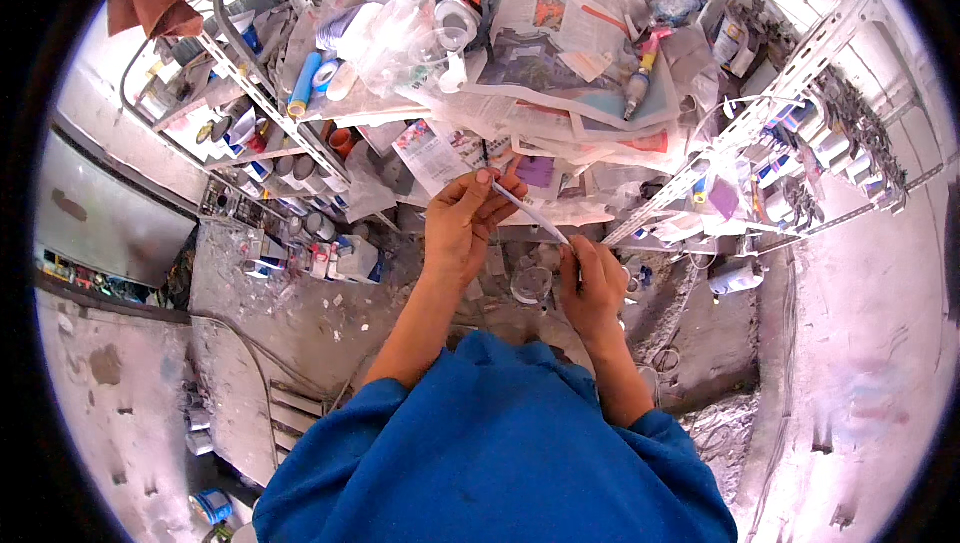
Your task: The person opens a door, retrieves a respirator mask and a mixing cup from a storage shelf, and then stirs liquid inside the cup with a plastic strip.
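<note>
A thin, pale, stick-like piece (535, 217) slants between my two hands, in front of the shelf's edge. Its exact kind I cannot make out. My left hand (460, 226) is closed, pinching the upper left end between thumb and fingers. Lower down, my right hand (593, 288) grips the other end with curled fingers. Beyond the hands lie printed sheets (425, 155) and a purple patch (537, 172) on a lower shelf level.
Newspaper (555, 38) covers the upper shelf, with crumpled clear plastic (400, 48), a blue roll (306, 81) and a tool with a pink-yellow body (642, 78). Metal uprights (740, 133) flank it. Cans, boxes (350, 260) and a clear cup (531, 285) stand lower down.
</note>
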`<action>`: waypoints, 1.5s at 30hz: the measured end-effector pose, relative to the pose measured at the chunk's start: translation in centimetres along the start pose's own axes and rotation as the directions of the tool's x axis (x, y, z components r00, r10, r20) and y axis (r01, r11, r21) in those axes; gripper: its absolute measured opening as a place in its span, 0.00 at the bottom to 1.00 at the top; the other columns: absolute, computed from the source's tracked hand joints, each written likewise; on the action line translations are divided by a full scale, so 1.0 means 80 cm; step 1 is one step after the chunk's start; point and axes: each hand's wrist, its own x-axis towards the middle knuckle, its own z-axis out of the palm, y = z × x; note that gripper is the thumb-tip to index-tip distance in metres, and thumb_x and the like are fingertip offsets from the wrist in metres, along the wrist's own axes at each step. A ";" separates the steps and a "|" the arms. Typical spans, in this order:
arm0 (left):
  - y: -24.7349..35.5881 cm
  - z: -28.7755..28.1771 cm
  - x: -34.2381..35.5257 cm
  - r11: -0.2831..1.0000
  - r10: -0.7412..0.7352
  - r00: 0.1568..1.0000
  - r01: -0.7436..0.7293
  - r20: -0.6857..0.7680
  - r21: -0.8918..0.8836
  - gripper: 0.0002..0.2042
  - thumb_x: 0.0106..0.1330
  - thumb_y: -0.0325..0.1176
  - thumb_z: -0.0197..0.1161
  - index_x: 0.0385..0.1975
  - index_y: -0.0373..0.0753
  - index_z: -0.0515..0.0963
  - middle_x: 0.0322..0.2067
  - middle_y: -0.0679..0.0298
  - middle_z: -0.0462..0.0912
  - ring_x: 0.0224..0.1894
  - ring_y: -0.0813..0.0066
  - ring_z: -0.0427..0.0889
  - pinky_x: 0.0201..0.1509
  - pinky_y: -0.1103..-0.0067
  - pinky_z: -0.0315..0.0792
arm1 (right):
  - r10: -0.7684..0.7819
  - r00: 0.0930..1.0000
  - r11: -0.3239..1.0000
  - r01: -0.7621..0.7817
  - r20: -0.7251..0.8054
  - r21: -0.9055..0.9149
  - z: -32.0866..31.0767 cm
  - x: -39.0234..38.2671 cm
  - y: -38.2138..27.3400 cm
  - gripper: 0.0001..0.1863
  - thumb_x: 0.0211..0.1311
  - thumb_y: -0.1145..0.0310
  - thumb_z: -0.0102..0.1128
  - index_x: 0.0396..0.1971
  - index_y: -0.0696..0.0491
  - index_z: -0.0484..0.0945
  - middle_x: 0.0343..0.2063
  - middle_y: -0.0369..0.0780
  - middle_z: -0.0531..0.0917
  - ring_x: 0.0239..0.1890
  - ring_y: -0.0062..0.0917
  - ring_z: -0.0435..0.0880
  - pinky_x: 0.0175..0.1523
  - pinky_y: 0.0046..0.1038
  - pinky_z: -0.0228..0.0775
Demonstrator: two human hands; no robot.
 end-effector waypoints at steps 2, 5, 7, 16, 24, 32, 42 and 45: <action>0.001 0.003 -0.001 1.000 0.021 1.000 -0.021 0.009 0.021 0.12 0.69 0.34 0.58 0.43 0.31 0.76 0.41 0.49 0.83 0.47 0.52 0.83 0.53 0.64 0.78 | -0.059 0.997 0.998 0.058 -0.044 -0.034 0.002 -0.004 0.006 0.11 0.52 0.80 0.65 0.37 0.58 0.78 0.24 0.45 0.80 0.24 0.35 0.80 0.28 0.32 0.69; -0.001 -0.002 0.000 0.999 0.038 0.998 -0.039 0.043 0.006 0.12 0.68 0.34 0.59 0.43 0.30 0.76 0.40 0.49 0.83 0.46 0.52 0.83 0.52 0.64 0.78 | -0.079 0.996 0.995 0.076 -0.033 -0.064 0.001 -0.004 0.005 0.12 0.51 0.81 0.66 0.37 0.59 0.79 0.25 0.44 0.80 0.24 0.35 0.80 0.28 0.31 0.70; 0.000 -0.003 0.002 0.999 0.046 0.997 -0.046 0.056 0.004 0.12 0.68 0.34 0.59 0.43 0.30 0.76 0.40 0.49 0.83 0.45 0.53 0.84 0.52 0.64 0.78 | -0.088 0.995 0.996 0.086 -0.044 -0.038 0.002 -0.004 0.005 0.12 0.50 0.81 0.66 0.37 0.59 0.79 0.25 0.44 0.81 0.24 0.35 0.80 0.28 0.31 0.70; 0.005 -0.015 0.009 0.998 0.066 0.997 -0.066 0.048 0.004 0.10 0.66 0.32 0.61 0.40 0.30 0.77 0.35 0.50 0.84 0.41 0.54 0.85 0.48 0.64 0.79 | 0.491 0.800 0.705 -0.597 0.345 0.383 0.011 -0.020 -0.024 0.08 0.67 0.69 0.56 0.33 0.59 0.76 0.19 0.38 0.77 0.19 0.21 0.76 0.24 0.24 0.67; 0.012 -0.012 0.011 0.993 0.121 0.990 -0.121 0.069 -0.011 0.10 0.66 0.29 0.61 0.39 0.27 0.76 0.34 0.48 0.84 0.40 0.53 0.85 0.48 0.63 0.81 | 0.608 0.589 0.262 -0.782 0.533 0.565 0.020 -0.020 -0.026 0.13 0.70 0.64 0.54 0.31 0.59 0.75 0.17 0.33 0.73 0.17 0.15 0.72 0.22 0.20 0.62; 0.017 -0.008 0.009 0.993 0.122 0.990 -0.122 0.071 -0.003 0.10 0.66 0.31 0.61 0.39 0.29 0.76 0.34 0.50 0.84 0.40 0.56 0.85 0.47 0.64 0.81 | 0.594 0.665 0.418 -0.736 0.453 0.532 0.018 -0.009 -0.030 0.14 0.71 0.63 0.53 0.30 0.58 0.75 0.16 0.33 0.72 0.16 0.16 0.72 0.22 0.20 0.61; 0.022 -0.022 0.007 0.995 0.099 0.982 -0.102 0.161 0.011 0.08 0.64 0.32 0.64 0.34 0.32 0.78 0.32 0.51 0.84 0.37 0.56 0.86 0.44 0.66 0.81 | 0.556 0.609 0.235 -0.768 0.566 0.596 0.012 -0.008 -0.028 0.16 0.71 0.60 0.51 0.28 0.57 0.71 0.15 0.33 0.68 0.15 0.19 0.70 0.21 0.21 0.59; 0.021 -0.020 0.006 0.992 0.125 0.973 -0.129 0.192 0.012 0.08 0.65 0.31 0.63 0.34 0.32 0.78 0.33 0.51 0.84 0.38 0.56 0.85 0.45 0.65 0.81 | 0.551 0.599 0.201 -0.772 0.582 0.604 0.010 -0.009 -0.028 0.16 0.71 0.60 0.51 0.29 0.57 0.72 0.15 0.34 0.68 0.16 0.19 0.71 0.22 0.21 0.60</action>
